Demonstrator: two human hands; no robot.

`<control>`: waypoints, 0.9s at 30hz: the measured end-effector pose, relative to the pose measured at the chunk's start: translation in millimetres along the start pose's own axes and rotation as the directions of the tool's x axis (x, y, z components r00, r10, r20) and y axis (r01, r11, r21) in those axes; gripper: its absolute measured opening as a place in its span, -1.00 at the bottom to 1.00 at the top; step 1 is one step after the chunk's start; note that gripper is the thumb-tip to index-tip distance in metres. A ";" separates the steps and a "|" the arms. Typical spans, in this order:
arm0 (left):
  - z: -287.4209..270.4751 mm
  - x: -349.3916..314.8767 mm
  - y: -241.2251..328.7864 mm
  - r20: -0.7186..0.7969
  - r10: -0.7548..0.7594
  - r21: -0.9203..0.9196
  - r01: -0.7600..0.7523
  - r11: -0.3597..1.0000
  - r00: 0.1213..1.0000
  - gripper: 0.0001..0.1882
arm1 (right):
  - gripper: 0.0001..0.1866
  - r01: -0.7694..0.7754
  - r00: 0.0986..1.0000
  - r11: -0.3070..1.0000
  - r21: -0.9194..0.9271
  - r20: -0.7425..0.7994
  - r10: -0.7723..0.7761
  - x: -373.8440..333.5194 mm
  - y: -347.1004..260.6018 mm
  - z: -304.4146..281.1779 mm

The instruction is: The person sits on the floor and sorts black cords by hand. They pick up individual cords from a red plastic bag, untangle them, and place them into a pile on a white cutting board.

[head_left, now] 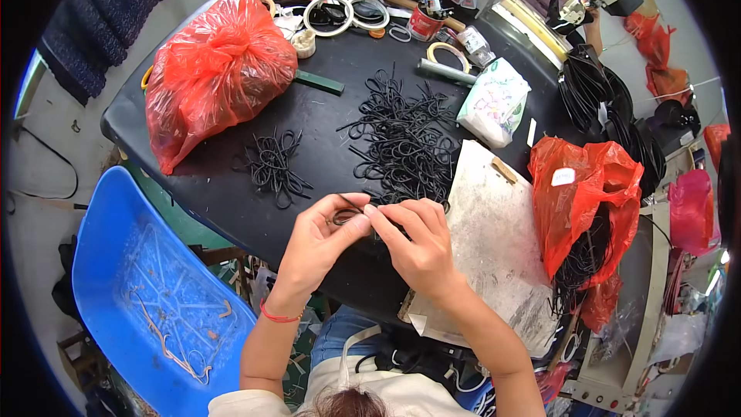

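Note:
Close to the table's front edge, my left hand (318, 238) pinches a thin black cord (345, 215) bent into a loop. My right hand (417, 245) meets it at the fingertips, thumb and forefinger closed on the same cord. Part of the cord is hidden behind the fingers. Just beyond my hands spreads a large tangled pile of black looped cords (401, 131). A smaller pile of similar cords (274, 168) lies to the left on the black tabletop (328, 135).
A full red plastic bag (220, 69) stands at the left; an open red bag (567, 185) with black cords sits right. A stained pale board (498, 239) lies beside my right arm. Tape rolls (328, 15) and a tissue pack (494, 100) are farther back. A blue plastic chair (166, 286) stands left.

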State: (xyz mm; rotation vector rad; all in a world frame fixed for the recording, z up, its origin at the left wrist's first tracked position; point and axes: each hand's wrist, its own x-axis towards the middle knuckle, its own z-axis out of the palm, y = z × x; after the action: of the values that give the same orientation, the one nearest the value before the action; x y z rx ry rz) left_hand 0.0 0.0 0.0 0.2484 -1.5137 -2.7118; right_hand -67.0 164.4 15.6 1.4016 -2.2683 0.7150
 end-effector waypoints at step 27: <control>33.1 -35.3 -18.4 0.034 0.285 0.830 -0.186 0.525 0.958 -0.58 | -0.82 -0.445 0.895 0.867 0.227 0.160 0.417 -35.0 -9.9 -33.3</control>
State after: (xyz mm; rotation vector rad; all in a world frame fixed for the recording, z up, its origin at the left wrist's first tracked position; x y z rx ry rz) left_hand 30.8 41.1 5.9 0.1647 -2.4607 -1.5374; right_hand -41.3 205.4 24.8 1.0516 -2.6914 1.1360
